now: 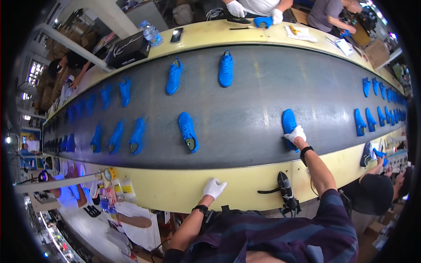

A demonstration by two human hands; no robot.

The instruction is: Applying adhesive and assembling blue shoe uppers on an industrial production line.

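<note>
A bright blue shoe (288,118) lies on the grey conveyor belt, right of the middle. My right hand (297,133), in a white glove, is closed on its heel end. My left hand (214,187), also gloved in white, is over the cream near ledge with its fingers curled in and thumb sticking out; nothing shows in it. Beyond it on the belt, another blue shoe (187,130) lies toe away from me. A black clamp-like tool (287,193) with a strap rests on the ledge between my forearms.
More blue shoes line the conveyor belt (245,109) in two rows at both ends. Across it, a gloved person handles a blue shoe (263,22). A black box (128,50), water bottle (151,34) and phone (176,35) stand on the far ledge. Another person (370,193) works close by at right.
</note>
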